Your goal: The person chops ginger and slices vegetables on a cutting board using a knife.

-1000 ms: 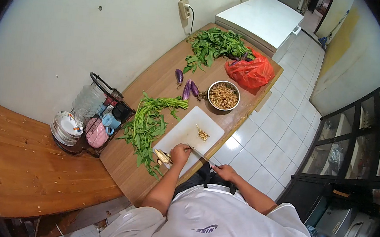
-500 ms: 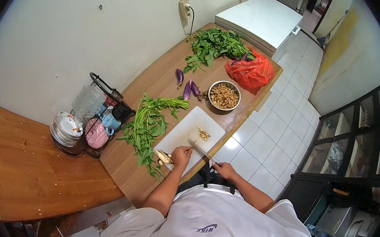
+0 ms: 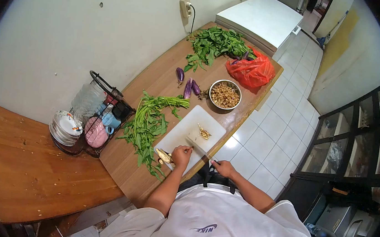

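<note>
My right hand (image 3: pixel 225 168) is closed round the handle of a knife (image 3: pixel 201 152), whose blade lies over the white cutting board (image 3: pixel 203 116). On the board's near half, my left hand (image 3: pixel 181 156) has its fingers pinched beside the blade; whatever they hold is too small to make out. A small pile of chopped pale-brown bits (image 3: pixel 204 133) rests on the board beyond the blade. Cream-coloured cut pieces with dark skin (image 3: pixel 164 156) lie at the board's left corner, next to my left wrist.
Leafy green stems (image 3: pixel 148 119) lie left of the board. Farther back are purple eggplants (image 3: pixel 188 89), a metal bowl (image 3: pixel 225 94) of chopped brown bits, a red plastic bag (image 3: pixel 253 71) and more greens (image 3: pixel 213 45). A dish rack (image 3: pixel 102 124) stands at the left.
The knife blade has shifted slightly left and toward me, closer to my left fingers. My right hand has moved a little with it; my left hand stays nearly in place.
</note>
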Available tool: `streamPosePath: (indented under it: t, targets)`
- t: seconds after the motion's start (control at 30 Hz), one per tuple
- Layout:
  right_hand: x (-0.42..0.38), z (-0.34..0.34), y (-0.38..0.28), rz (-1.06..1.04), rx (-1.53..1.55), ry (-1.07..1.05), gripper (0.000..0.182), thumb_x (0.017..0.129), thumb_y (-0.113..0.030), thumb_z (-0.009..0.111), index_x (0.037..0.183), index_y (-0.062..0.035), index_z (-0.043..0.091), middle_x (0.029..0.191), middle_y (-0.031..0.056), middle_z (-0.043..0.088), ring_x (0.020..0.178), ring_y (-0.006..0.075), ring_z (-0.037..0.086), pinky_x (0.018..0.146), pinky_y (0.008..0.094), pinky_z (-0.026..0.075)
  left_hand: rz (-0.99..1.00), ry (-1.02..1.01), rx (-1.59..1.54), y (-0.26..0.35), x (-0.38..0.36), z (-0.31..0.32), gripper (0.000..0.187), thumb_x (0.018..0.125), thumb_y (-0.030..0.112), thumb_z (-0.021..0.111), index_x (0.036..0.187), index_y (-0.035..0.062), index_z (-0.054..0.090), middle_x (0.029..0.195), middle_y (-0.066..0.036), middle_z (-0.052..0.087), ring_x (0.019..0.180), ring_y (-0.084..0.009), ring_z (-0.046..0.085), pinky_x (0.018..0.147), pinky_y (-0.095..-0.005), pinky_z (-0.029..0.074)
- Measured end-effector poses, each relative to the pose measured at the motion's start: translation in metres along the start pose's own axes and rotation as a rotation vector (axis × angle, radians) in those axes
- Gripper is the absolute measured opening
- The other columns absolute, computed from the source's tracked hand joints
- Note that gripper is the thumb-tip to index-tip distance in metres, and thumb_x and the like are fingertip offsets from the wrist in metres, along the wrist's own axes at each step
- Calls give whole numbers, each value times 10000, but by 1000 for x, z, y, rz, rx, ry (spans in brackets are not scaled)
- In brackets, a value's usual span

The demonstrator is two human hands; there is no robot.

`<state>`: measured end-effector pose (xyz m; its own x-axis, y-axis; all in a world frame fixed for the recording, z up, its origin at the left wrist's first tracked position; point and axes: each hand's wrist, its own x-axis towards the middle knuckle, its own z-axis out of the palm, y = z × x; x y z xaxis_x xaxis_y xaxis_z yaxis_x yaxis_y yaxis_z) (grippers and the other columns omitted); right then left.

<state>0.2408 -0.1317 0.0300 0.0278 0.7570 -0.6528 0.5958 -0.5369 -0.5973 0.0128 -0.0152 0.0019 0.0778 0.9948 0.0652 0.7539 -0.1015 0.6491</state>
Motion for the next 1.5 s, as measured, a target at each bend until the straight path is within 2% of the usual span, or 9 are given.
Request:
streamPosePath:
  t: [0.33, 0.47, 0.63, 0.73, 0.87, 1.07, 1.3, 1.43, 1.5]
  targets:
    - [-10, 6, -9, 59, -118, -33, 794, 975, -735, 385, 1072, -41, 757, 1064, 246, 727, 1071, 411, 680, 940, 504, 525, 26, 28, 4, -6, -1, 6, 97, 733, 186, 837, 781, 112, 795, 807, -77, 719, 802, -315, 678, 743, -451, 533]
    - [-2, 9, -9, 57, -161, -38, 750, 982, -717, 401, 1096, -72, 767, 1072, 231, 733, 1059, 412, 681, 939, 471, 527, 11, 24, 5, -7, -3, 6, 106, 732, 192, 840, 784, 112, 795, 815, -79, 720, 804, -312, 680, 740, -447, 533]
    - [6, 8, -11, 50, -79, 75, 739, 970, -713, 436, 1013, -58, 775, 966, 220, 745, 995, 411, 700, 898, 470, 538, -80, -2, -89, -2, -3, 2, 106, 735, 199, 834, 803, 121, 809, 801, -78, 722, 796, -313, 685, 728, -432, 540]
    - [4, 2, -3, 3, -33, -2, 746, 968, -716, 438, 1001, -50, 774, 928, 223, 742, 984, 419, 699, 886, 472, 536, -64, 18, -92, -4, -4, 5, 100, 725, 180, 828, 808, 126, 814, 797, -81, 727, 788, -314, 689, 726, -429, 545]
    - [-9, 6, -5, 18, -25, -81, 791, 976, -727, 398, 992, -24, 761, 968, 253, 729, 1008, 427, 690, 928, 491, 524, -42, 49, -14, -15, -3, 12, 110, 712, 176, 829, 808, 125, 814, 805, -83, 732, 785, -312, 691, 725, -425, 548]
    - [0, 13, -4, -33, -132, 91, 773, 969, -722, 434, 966, -27, 772, 895, 226, 737, 927, 428, 702, 872, 472, 538, -47, 16, -23, -8, -4, 8, 119, 723, 198, 833, 812, 122, 812, 817, -90, 732, 788, -309, 691, 730, -424, 547]
    - [4, 8, 2, -12, 7, -17, 764, 975, -710, 432, 949, -26, 772, 890, 226, 737, 918, 405, 709, 847, 459, 537, 36, 16, -16, -2, -7, -4, 142, 766, 222, 826, 848, 106, 812, 818, -92, 729, 817, -321, 680, 751, -433, 542]
    - [-6, 18, 6, -21, -48, -59, 818, 968, -738, 396, 971, -8, 764, 981, 257, 732, 996, 440, 691, 906, 496, 527, 60, 34, 3, -14, -11, -1, 131, 773, 213, 819, 839, 101, 806, 830, -95, 731, 819, -325, 671, 760, -441, 539]
    - [-2, 15, 3, 7, -117, -11, 768, 957, -733, 451, 970, -36, 773, 911, 232, 736, 923, 411, 705, 857, 468, 538, 59, 28, 4, -15, -8, 3, 126, 772, 209, 820, 831, 99, 802, 830, -95, 729, 820, -322, 672, 759, -440, 538]
